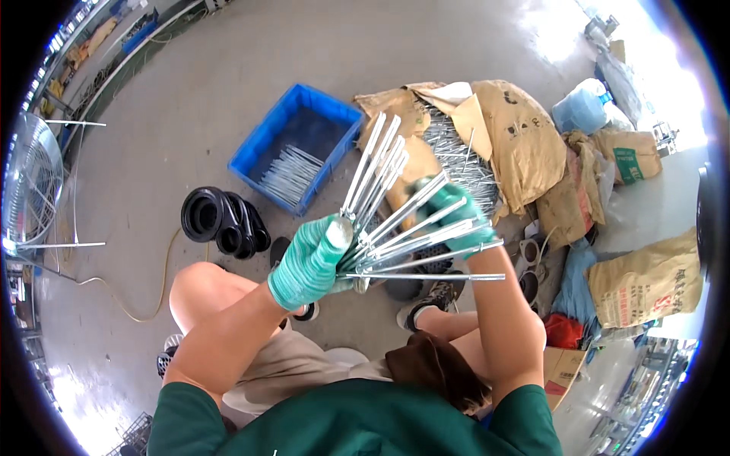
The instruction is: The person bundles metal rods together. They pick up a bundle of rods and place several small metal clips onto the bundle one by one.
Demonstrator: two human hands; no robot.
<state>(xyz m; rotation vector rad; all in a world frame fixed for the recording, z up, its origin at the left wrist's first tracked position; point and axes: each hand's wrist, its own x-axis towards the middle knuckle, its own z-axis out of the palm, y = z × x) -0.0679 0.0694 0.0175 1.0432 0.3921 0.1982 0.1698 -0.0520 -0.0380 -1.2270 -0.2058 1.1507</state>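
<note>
My left hand [308,262], in a green-and-white striped glove, is closed around the lower ends of a bunch of long, thin metal rods [422,254]. The rods fan out upward and to the right, and several show small bent or flattened tips. Behind the fan's right side is my right hand [458,209] in a green glove, smeared by motion and partly covered by rods. Whether its fingers grip any rod is unclear. Beyond it, more loose rods [465,163] lie in a heap on an opened brown paper sack [521,148].
A blue plastic crate [262,128] on the floor holds similar rods [291,175] at its near end. Black ring-shaped parts [204,214] stand left of my knees. A fan [34,178] is at far left. Sacks [646,281] and a cardboard box [563,368] are at right.
</note>
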